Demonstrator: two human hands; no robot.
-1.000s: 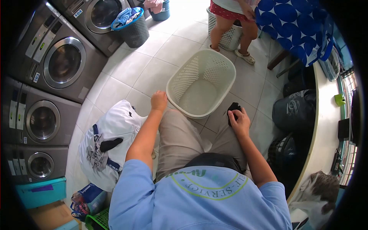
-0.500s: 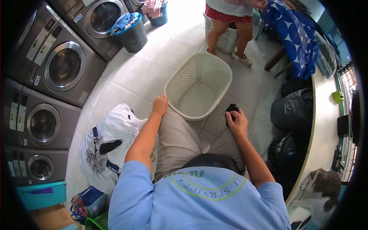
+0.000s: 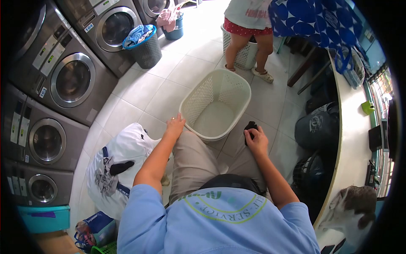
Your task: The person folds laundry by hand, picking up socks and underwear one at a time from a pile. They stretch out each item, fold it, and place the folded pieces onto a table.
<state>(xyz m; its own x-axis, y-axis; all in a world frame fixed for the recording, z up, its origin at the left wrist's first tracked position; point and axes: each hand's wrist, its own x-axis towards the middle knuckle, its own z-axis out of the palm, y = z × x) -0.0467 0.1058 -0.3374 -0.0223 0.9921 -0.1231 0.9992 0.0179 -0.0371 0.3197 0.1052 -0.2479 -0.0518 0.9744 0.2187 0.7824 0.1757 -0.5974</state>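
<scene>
A large cream plastic laundry basket (image 3: 218, 120) with perforated sides stands on the floor before my knees. My left hand (image 3: 174, 126) lies by my left knee, fingers somewhat apart, at the basket's near left rim. Over my right knee, my right hand (image 3: 257, 142) is closed on a small black cloth item (image 3: 251, 126), which looks like a rolled sock. To my left is a white cloth bundle (image 3: 131, 148) with a gray crumpled garment (image 3: 109, 178) and a black sock-like piece (image 3: 121, 167) on top.
Stacked dryers (image 3: 72, 80) line the left wall. A dark hamper (image 3: 146, 53) holds clothes. Ahead, a person (image 3: 249, 38) stands by another basket (image 3: 245, 55) and a blue patterned cloth (image 3: 315, 23). A counter (image 3: 349, 139) with a cat (image 3: 353, 209) runs along my right.
The view has shifted slightly. My left hand's fingers have spread a little at the rim. The blue patterned cloth has been raised and spread wider by the other person.
</scene>
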